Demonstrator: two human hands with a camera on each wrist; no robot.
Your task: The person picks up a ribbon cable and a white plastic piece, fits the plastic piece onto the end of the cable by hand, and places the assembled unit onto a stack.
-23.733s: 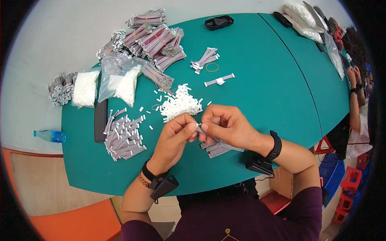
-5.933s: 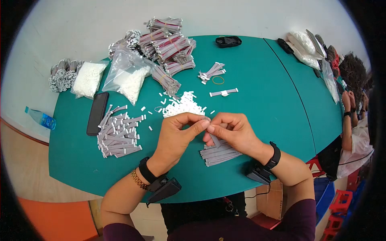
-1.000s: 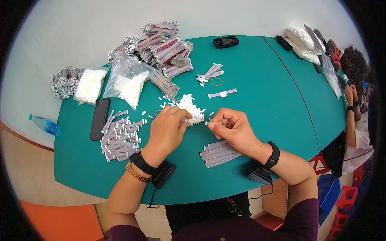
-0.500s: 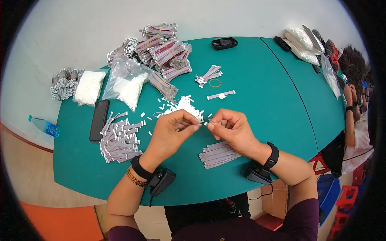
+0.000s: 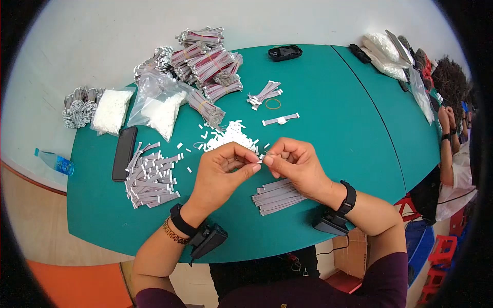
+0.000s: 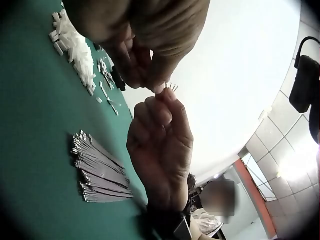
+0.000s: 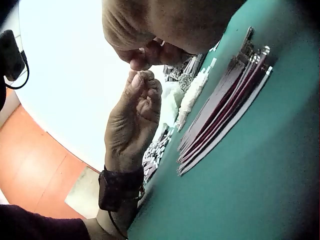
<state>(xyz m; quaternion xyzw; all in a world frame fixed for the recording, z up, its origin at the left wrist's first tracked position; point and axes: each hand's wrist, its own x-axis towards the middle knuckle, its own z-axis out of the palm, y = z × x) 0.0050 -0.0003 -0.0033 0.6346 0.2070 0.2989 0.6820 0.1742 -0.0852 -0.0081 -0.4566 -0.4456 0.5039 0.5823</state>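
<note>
In the head view my left hand [image 5: 218,172] pinches a small white connector housing [image 5: 260,161] between thumb and forefinger. My right hand [image 5: 300,164] meets it fingertip to fingertip, pinching a ribbon cable that its fingers mostly cover. Thin wire ends with metal tips [image 6: 173,87] stick out past the right thumb in the left wrist view. Just behind the hands lies a heap of loose white connector housings [image 5: 233,136]. A row of grey ribbon cables [image 5: 277,197] lies under the right forearm side, bare metal ends showing in the left wrist view.
Left of the hands is a pile of cables with white ends [image 5: 154,177], beside a black phone [image 5: 124,154]. Behind stand bags of white pieces [image 5: 111,110] and banded cable bundles [image 5: 210,64]. A single cable [image 5: 281,120] and a rubber band [image 5: 273,104] lie farther back.
The left hand has gone from the white heap, carrying a connector housing to the right hand's fingertips. The right hand has stayed nearly in place. Earlier, both hands worked together on a grey ribbon cable.
</note>
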